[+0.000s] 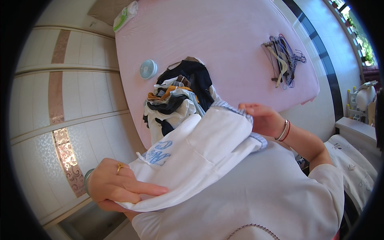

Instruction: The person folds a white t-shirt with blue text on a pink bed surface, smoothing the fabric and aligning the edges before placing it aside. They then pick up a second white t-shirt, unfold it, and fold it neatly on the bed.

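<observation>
A pair of white shorts [200,152] with blue check cuffs, a drawstring and blue lettering stretches between my hands, close in front of my chest. My left hand [120,186], wearing a gold ring, grips the drawstring end, with the index finger laid along the cloth. Closed on a check cuff at the other end is my right hand [264,119], a red and a silver bracelet on its wrist. Just beyond the shorts lies a heap of clothes [172,102] in black, white, mustard and grey, partly covered by them.
The heap rests on a bed with a pink sheet [240,60]. A small blue fan [148,69] stands left of the heap, and a bundle of hangers [283,62] lies at the right. White wardrobe doors [32,100] line the left side. A green-and-white package [125,16] sits far left.
</observation>
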Tool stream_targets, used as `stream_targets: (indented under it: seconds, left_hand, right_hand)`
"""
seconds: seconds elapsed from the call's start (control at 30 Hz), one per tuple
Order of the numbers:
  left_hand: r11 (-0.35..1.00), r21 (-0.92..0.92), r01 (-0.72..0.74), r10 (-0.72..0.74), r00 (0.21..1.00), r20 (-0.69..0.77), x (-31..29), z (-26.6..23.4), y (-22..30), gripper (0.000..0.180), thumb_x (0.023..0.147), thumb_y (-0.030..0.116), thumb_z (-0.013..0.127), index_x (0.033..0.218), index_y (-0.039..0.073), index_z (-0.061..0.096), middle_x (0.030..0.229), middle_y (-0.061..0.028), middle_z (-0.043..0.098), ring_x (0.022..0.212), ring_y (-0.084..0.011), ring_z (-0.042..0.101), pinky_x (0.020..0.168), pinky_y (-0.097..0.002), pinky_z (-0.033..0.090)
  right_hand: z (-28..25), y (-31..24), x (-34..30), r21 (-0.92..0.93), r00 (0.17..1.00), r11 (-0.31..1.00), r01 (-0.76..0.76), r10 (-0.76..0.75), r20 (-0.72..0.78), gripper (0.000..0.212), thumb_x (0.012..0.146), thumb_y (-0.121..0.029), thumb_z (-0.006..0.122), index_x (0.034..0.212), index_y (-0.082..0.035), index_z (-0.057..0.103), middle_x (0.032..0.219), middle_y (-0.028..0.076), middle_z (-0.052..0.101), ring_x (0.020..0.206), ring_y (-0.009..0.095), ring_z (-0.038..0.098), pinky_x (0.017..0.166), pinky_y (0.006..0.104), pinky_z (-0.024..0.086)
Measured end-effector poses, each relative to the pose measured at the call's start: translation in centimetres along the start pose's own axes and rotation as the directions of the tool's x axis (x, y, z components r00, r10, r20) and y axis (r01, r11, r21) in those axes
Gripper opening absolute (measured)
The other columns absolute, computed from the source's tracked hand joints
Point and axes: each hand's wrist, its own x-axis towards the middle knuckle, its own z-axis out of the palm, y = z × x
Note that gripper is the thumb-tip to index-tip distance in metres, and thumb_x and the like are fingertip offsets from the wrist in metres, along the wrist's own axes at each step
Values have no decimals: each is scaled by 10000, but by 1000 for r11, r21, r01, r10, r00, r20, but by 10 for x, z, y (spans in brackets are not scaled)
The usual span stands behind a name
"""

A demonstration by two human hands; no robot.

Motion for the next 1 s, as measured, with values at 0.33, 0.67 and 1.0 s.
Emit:
stream_targets:
  seconds: [0.33,0.67,1.0]
  left_hand:
    - [999,46,12,10,890,-456,-8,12,-22,97,641,93,668,672,94,577,808,-283,681,399,-126,421,419,-191,309]
    - [941,-154,302,-333,731,-595,-4,-5,-15,219,835,200,652,904,15,557,1058,-308,637,865,-242,646,774,-315,493]
    - [937,-160,309,-332,653,-681,-5,-14,-21,276,898,260,637,948,8,535,1122,-285,624,992,-282,647,872,-363,498]
  right_hand:
    - [5,-7,-2,-173,959,969,175,-208,-195,176,901,-269,654,945,-137,547,907,-48,572,902,80,526,858,270,402]
    - [-12,-24,16,-602,831,718,349,-535,-156,302,838,-178,740,1091,-96,597,1036,-4,615,943,94,572,829,237,455]
    - [0,-12,24,-936,790,92,339,-568,230,592,728,-150,821,1230,-65,519,1290,88,531,1195,225,512,1048,356,385]
